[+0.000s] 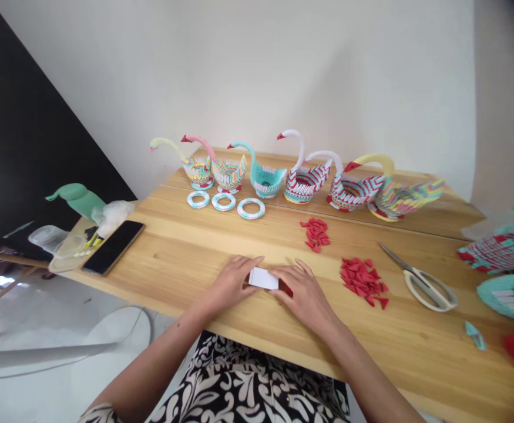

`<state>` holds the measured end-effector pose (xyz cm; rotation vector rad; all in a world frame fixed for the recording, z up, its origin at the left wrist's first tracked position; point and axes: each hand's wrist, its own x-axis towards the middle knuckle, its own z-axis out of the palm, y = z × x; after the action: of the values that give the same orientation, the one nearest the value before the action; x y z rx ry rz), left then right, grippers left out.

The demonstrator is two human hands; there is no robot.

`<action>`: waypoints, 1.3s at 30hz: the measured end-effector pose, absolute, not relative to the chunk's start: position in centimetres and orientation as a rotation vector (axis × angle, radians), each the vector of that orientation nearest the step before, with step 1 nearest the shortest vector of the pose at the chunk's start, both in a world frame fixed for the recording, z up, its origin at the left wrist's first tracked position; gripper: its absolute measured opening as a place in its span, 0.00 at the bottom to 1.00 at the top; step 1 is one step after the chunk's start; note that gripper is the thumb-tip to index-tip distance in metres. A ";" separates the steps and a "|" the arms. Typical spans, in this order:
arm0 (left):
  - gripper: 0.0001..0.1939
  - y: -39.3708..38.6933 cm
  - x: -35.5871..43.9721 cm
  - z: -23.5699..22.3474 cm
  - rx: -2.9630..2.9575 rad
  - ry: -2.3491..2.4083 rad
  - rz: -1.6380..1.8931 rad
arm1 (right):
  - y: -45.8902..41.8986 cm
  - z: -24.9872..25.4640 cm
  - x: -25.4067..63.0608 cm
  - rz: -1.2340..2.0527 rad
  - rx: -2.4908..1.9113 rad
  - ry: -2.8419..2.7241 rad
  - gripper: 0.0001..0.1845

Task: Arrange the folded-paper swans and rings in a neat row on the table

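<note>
A small white rectangle of paper (pixel 263 278) is held between my two hands, just above the table's front part. My left hand (pixel 235 280) pinches its left end, thumb below and fingers above. At its right end my right hand (pixel 298 289) grips it, fingers closed on the edge. A bit of red (pixel 285 288) shows beside the paper under my right hand; what it is I cannot make out. To the right lie two piles of folded red paper triangles, a nearer one (pixel 364 281) and a farther one (pixel 315 234).
Several folded-paper swans (pixel 267 181) line the back of the wooden table (pixel 186 247), with three paper rings (pixel 251 208) before them. Scissors (pixel 428 288) lie at the right. A phone (pixel 114 247) and a clear plastic cup (pixel 49 238) are at the left edge. More paper pieces (pixel 510 296) sit far right.
</note>
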<state>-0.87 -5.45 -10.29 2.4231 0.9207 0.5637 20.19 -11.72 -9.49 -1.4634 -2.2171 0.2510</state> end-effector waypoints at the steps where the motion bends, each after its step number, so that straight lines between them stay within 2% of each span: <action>1: 0.32 -5.5 -0.9 -10.3 2.406 0.928 0.562 | -11.7 -9.6 20.2 0.246 -1.455 -2.220 0.17; 6: 0.37 -5.4 -1.2 -9.9 2.330 0.912 0.553 | -11.8 -9.8 20.8 0.194 -1.406 -2.234 0.20; 12: 0.29 -5.4 -1.7 -9.2 2.255 0.833 0.594 | -11.8 -10.4 22.0 0.163 -1.441 -2.119 0.20; 30: 0.26 -5.3 -1.8 -9.2 2.368 0.810 0.644 | -11.0 -11.3 23.6 -0.060 -1.454 -1.853 0.18; 33: 0.23 -2.8 -3.2 -9.0 2.380 0.881 0.720 | -11.0 -11.4 24.0 -0.101 -1.468 -1.834 0.18; 37: 0.16 4.0 -7.4 -8.4 2.421 1.215 0.898 | -10.9 -11.7 24.5 -0.120 -1.516 -1.830 0.19; 39: 0.17 7.5 -9.6 -8.1 2.455 1.428 0.858 | -10.9 -11.9 24.6 -0.121 -1.533 -1.837 0.19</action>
<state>-9.59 7.54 -8.06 2.4550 1.4279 0.8582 24.64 -10.90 -11.91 -1.5334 -1.8366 -0.1214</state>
